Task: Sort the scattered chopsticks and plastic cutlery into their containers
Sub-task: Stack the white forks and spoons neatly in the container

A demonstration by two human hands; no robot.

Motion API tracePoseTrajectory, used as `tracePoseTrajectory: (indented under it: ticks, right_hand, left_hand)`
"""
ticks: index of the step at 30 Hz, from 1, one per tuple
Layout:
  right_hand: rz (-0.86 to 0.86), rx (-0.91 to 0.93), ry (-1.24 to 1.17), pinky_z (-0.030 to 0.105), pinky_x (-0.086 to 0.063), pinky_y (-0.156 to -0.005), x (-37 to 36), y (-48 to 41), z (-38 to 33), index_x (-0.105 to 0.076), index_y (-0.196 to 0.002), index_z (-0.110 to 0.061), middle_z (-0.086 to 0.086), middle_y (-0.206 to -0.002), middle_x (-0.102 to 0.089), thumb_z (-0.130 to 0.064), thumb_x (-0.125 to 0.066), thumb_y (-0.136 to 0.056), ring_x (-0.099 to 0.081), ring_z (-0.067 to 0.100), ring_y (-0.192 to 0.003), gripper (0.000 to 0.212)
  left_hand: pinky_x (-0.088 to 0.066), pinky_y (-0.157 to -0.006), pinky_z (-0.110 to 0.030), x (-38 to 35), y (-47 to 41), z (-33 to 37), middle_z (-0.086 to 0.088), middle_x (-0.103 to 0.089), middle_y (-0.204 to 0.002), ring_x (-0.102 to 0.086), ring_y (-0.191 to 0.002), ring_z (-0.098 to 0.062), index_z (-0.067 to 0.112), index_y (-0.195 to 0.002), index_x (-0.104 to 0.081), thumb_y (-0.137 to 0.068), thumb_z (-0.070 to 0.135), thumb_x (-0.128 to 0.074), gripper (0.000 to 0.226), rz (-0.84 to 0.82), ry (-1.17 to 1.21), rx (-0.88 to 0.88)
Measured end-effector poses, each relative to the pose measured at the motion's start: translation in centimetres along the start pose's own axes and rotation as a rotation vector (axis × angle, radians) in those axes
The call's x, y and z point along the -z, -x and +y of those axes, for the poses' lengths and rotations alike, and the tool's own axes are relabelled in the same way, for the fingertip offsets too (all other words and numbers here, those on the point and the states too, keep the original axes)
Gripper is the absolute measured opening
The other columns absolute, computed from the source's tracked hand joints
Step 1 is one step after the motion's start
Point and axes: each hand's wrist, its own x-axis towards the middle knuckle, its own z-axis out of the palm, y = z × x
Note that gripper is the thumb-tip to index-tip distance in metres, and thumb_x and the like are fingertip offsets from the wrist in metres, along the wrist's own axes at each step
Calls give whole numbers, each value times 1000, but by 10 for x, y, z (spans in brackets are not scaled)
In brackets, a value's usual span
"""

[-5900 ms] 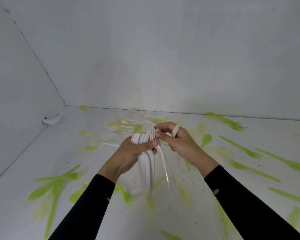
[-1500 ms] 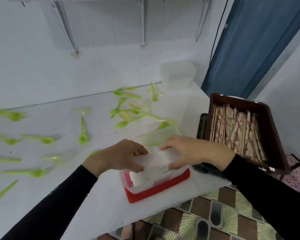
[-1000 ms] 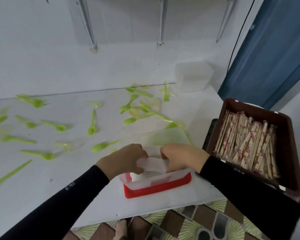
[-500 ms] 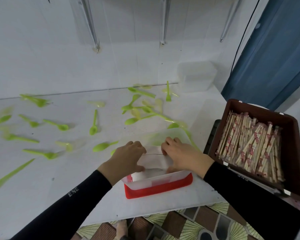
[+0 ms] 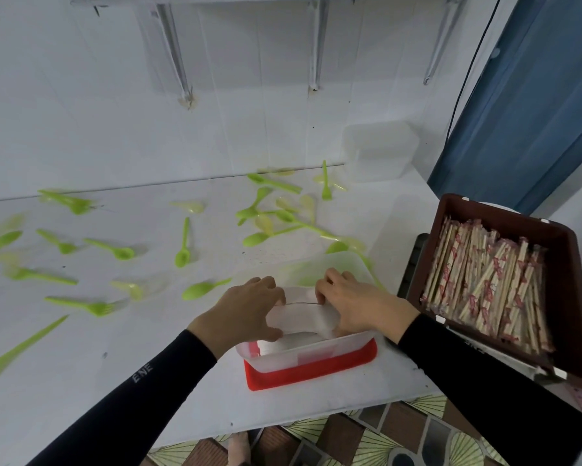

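Okay, both grips were down in the clear tub (image 5: 282, 358) near the front edge of the tabletop (image 5: 114, 348). Left grip (image 5: 245, 314) was curled round the left end of the white cutlery bundle (image 5: 304, 319), thumb underneath, fingers over the top. Right grip (image 5: 353, 304) was curled round the right end, so the bundle sat btw the two, lengthwise across the tub and partly below its rim. Too blurred to tell forks from spoons in it. The tub stood on a red lid (image 5: 316, 376) that stuck out at the front. Just behind the tub lay a translucent lid or tray (image 5: 346, 264), couldn't tell which, w/ green showing through. Green spoons (image 5: 183, 257) and a green fork (image 5: 91, 307) lay scattered over the tabletop to the left and back, plus some pale yellowish pieces (image 5: 265, 223) in the cluster near the middle. Off the right edge, a brown tray (image 5: 566, 297) held wrapped chopsticks (image 5: 484, 280), packed lengthwise. A clear lidded box (image 5: 380, 149) stood at the back right corner, by the wall.
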Motion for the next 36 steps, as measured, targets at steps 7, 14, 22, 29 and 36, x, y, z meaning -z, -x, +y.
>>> tracePoseTrajectory:
  ticks: [7,14,22,29,36]
  right_hand:
    - [-15,10,15,32,-41,-72,1,-1,-1,-43,-118,-16,5,-126,-32,-16,-69,-78,-41,25,-107,47]
    - [-105,-24,-82,35,-52,-77,8,-6,2,-47,-112,-20,-2,-122,-32,-22,-82,-70,-38,21,-108,54]
    - [268,-40,-332,30,-46,-68,51,-22,-36,-57,-89,-25,-13,-89,-62,-43,-65,-87,-59,12,-81,20]
    - [266,275,-622,34,-52,-73,60,-72,-166,-59,-81,-26,-15,-78,-63,-34,-67,-88,-63,11,-71,14]
    - [123,428,-570,36,-54,-77,35,-156,-353,-60,-83,-26,-15,-78,-63,-37,-67,-88,-62,7,-72,15]
  left_hand:
    - [-47,-80,-31,-4,-2,6,7,-43,-136,-45,-116,-17,32,-140,-45,-89,49,-61,56,32,-20,15]
    - [-41,-77,-31,-3,0,8,7,-48,-132,-49,-115,-18,33,-132,-50,-89,50,-63,49,64,-64,14]
    - [-41,-67,-23,-1,28,-24,14,-64,-108,-60,-96,-12,31,-100,-69,-86,58,-57,32,540,301,57]
    - [-55,-71,-35,-35,108,-138,20,-63,-89,-64,-82,2,35,-87,-67,-90,35,-65,3,638,565,400]
    - [-55,-72,-33,-86,258,-274,21,-62,-81,-60,-71,7,31,-85,-67,-91,33,-65,6,632,590,682]
